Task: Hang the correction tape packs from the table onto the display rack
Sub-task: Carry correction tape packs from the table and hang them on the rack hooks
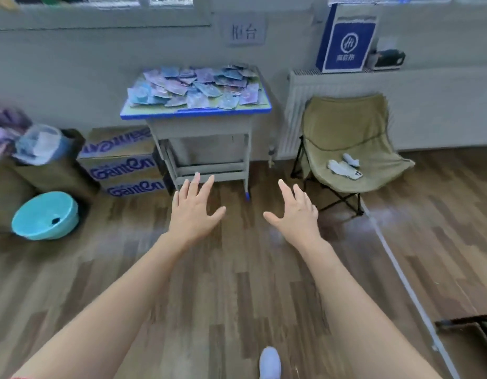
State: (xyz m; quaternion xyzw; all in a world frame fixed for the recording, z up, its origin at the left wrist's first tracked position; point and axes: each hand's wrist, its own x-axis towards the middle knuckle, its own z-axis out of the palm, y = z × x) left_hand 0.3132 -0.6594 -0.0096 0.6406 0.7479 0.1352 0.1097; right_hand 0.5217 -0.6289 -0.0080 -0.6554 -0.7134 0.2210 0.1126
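while both hands are held open, the packs are piled on the table

as both arms are stretched forward over the floor [236,283], the left hand [194,212] is seen with its fingers straight and spread, and nothing is held in it. the right hand [295,214] is shown the same way, fingers splayed and thumb turned inward, with nothing gripped. the two hands are held apart, backs up, and both are well short of the table [195,112].

the packs [195,87] are heaped loosely across the tabletop, overlapped in a flat pile of blue, teal and purple wrappers. single packs cannot be told apart, since the picture is blurred. the table is edged in blue and is placed against the wall, under a paper sign [244,32].

to the left of the table, three cartons [122,165] with blue lettering are stacked on the floor, and a teal basin [45,216] is set near them. to the right, a khaki folding chair [346,127] is stood before a white radiator [294,105]. a phone [353,174] and a pale cloth item [339,166] are laid on its seat, touching. a blue and white box [346,42] is stood on top of the radiator. at the bottom edge, a white shoe tip [269,362] is seen between the arms.
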